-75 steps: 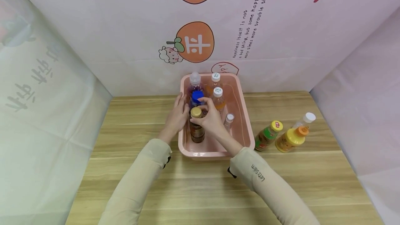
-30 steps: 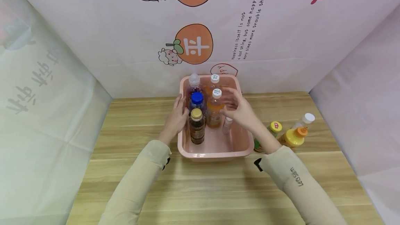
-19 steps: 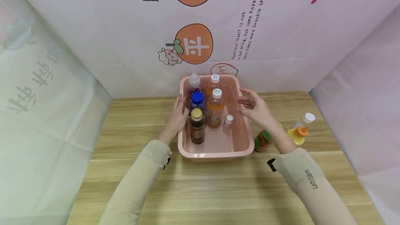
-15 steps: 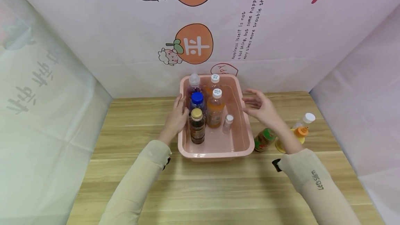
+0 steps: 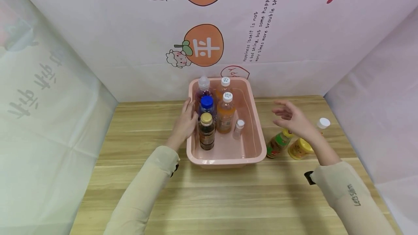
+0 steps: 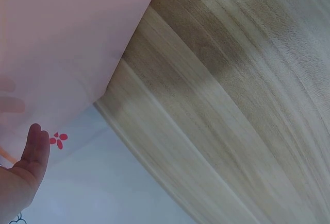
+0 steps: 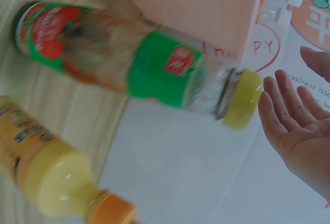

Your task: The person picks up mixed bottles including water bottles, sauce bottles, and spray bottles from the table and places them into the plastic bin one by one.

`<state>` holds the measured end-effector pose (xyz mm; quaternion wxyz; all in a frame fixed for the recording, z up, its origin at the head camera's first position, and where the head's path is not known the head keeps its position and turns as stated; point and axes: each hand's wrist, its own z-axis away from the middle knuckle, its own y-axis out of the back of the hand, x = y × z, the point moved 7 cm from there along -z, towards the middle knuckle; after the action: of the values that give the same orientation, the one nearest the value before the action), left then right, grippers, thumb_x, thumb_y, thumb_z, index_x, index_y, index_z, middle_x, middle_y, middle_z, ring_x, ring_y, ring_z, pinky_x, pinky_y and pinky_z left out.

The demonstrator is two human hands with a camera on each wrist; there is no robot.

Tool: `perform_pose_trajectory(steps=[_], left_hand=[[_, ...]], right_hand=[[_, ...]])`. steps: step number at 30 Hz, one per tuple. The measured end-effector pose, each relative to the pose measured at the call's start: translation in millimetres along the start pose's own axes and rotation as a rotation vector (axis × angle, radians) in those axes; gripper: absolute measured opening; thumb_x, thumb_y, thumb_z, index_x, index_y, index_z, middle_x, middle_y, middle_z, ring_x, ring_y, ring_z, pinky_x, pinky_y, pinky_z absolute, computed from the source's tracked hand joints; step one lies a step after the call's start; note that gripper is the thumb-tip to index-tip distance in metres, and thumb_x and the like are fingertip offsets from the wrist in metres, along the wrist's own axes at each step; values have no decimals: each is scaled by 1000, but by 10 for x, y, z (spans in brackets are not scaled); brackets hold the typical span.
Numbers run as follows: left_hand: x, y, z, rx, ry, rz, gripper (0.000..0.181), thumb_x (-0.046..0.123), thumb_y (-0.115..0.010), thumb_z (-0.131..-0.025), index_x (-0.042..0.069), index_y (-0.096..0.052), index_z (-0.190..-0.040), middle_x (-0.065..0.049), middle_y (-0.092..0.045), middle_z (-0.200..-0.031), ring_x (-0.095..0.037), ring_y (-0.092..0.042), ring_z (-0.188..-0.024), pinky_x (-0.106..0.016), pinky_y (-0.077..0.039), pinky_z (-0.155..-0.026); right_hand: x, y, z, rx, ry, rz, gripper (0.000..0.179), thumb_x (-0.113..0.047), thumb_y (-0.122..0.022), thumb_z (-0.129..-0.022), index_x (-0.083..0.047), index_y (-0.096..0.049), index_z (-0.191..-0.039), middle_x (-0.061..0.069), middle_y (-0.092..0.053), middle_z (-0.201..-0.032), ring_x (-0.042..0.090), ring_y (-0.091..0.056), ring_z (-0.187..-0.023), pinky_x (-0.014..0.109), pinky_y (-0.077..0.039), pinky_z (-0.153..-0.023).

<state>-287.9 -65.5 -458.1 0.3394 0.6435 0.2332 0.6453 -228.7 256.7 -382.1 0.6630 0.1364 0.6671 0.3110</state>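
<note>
My left hand [image 5: 185,124] rests at the left rim of a pink plastic basin [image 5: 253,133]; its fingers look straight in the left wrist view. Inside the basin stand a dark bottle with a gold cap [image 5: 207,133], a blue-capped bottle [image 5: 207,102], a clear-capped bottle [image 5: 204,84], two white-capped bottles of orange drink [image 5: 225,115], and a small clear bottle [image 5: 238,128]. Holding nothing, my right hand [image 5: 295,120] hovers over the table right of the basin. Close to its fingers is the yellow cap of a green-labelled bottle [image 7: 165,69].
Beside the green-labelled bottle stands a yellow bottle with an orange cap [image 7: 56,177]. A white-capped bottle [image 5: 323,123] is partly hidden behind my right hand. Printed cloth [image 5: 284,46] walls the wooden table [image 5: 215,202] at the back and both sides.
My right hand lets go of the gold-capped bottle, leaves the basin and moves right, over the bottles on the table. The left hand stays at the rim.
</note>
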Motion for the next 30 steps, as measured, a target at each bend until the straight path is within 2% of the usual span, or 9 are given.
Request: perform_pose_trajectory(steps=[3, 7, 12, 17, 19, 21, 23, 26, 30], left_hand=[[6, -1, 2, -4, -3, -1, 57, 30, -33, -98, 18, -22, -153, 3, -7, -163, -35, -38, -138, -52, -39, -109], [-1, -7, -1, -9, 2, 2, 57, 31, -33, -98, 19, -22, -153, 3, -7, -163, -36, -39, -137, -52, -39, -109], [-10, -13, -3, -6, 5, 10, 57, 31, -33, -98, 19, -23, -153, 4, -7, -163, -36, -40, -137, -53, -39, -108], [-12, -24, -6, -4, 8, 7, 56, 30, -33, -98, 19, -23, -153, 4, -7, -163, -36, -41, -136, -53, -40, -108], [-9, -23, -5, -6, 10, 6, 56, 31, -32, -98, 19, -22, -153, 4, -6, -163, -37, -41, -135, -53, -40, -108], [-6, -21, -4, -7, 14, 7, 57, 31, -32, -98, 20, -22, -153, 5, -6, -163, -37, -42, -135, -53, -41, -107], [-4, -17, -2, -5, 14, 7, 57, 31, -32, -98, 20, -22, -153, 5, -6, -163, -37, -42, -135, -53, -41, -107], [-2, -14, 3, -4, 16, 6, 56, 29, -32, -98, 20, -22, -153, 5, -6, -163, -37, -43, -134, -54, -42, -106], [1, -7, 7, -4, 14, 5, 56, 28, -33, -99, 20, -21, -153, 5, -6, -163, -38, -44, -133, -55, -42, -105]], right_hand=[[86, 13, 54, -13, 4, 21, 62, -3, -59, -91, 5, -28, -145, 34, -49, -132, 44, -49, -121, 58, -37, -105], [178, 27, 115, -25, 3, 70, 61, -7, -60, -91, 5, -30, -143, 31, -52, -130, 18, -56, -112, 53, -42, -103], [252, 42, 184, -48, -3, 90, 63, -10, -62, -91, 5, -30, -144, 30, -53, -129, 14, -57, -110, 47, -46, -100], [337, 34, 246, -74, -18, 93, 65, -11, -62, -91, 4, -29, -145, 30, -53, -130, 31, -56, -116, 51, -46, -98], [371, 27, 269, -85, -30, 80, 66, -14, -62, -91, 2, -28, -146, 30, -52, -131, 45, -49, -121, 61, -40, -100], [397, 28, 291, -91, -42, 75, 67, -17, -63, -92, 1, -28, -146, 29, -52, -131, 48, -46, -124, 62, -39, -100], [415, 30, 305, -95, -47, 74, 68, -18, -63, -92, 0, -28, -147, 29, -52, -131, 48, -47, -124, 57, -42, -99], [438, 38, 318, -94, -49, 84, 68, -18, -63, -91, 0, -29, -147, 27, -53, -131, 45, -50, -121, 36, -50, -92], [454, 46, 331, -88, -36, 86, 67, -15, -65, -90, 1, -31, -146, 26, -53, -129, 42, -52, -117, 13, -46, -80]])
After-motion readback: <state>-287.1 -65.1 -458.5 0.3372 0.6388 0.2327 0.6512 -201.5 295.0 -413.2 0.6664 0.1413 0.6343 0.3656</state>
